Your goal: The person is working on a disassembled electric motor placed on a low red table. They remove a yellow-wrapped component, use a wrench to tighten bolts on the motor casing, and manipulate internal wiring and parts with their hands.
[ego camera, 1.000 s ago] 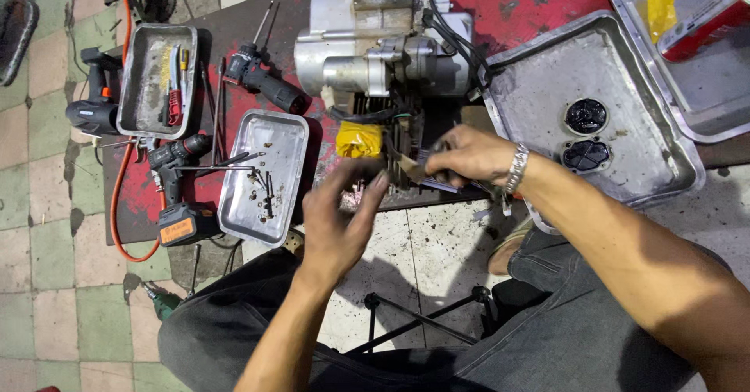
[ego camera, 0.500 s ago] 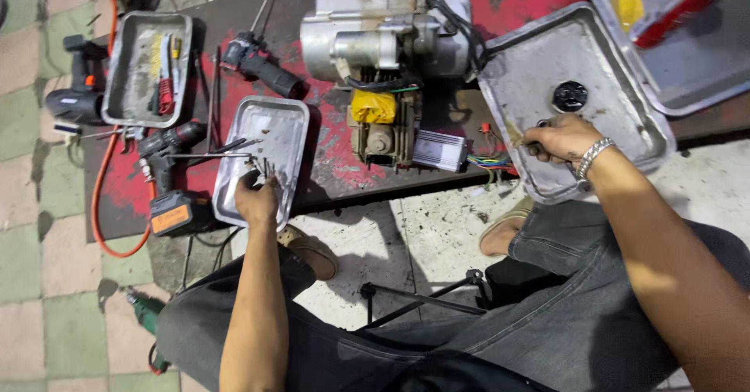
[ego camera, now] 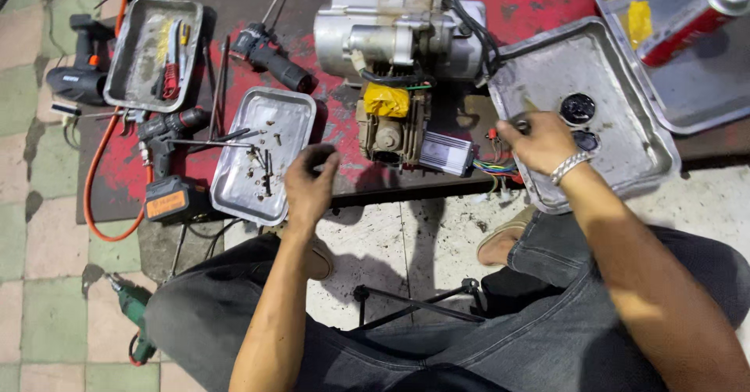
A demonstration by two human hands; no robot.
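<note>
While screws litter the dented steel tray [ego camera: 266, 153], the left hand [ego camera: 308, 185] hovers beside it, loosely curled, empty. Over a larger scuffed pan [ego camera: 625, 150], the right hand [ego camera: 539, 142] pinches something small; what, I cannot tell.

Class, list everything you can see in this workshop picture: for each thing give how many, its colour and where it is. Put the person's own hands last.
engine: one, silver-grey, top centre of bench
small tray: one, metal, holding screws, beside left hand
tool tray: one, metal, far left
big tray: one, metal, under right hand
round parts: two, black, in big tray
spray can: one, red, top right tray
drills: two, black, left of engine
hose: one, orange, left edge
left hand: by small tray
right hand: over big tray, bracelet on wrist
</note>
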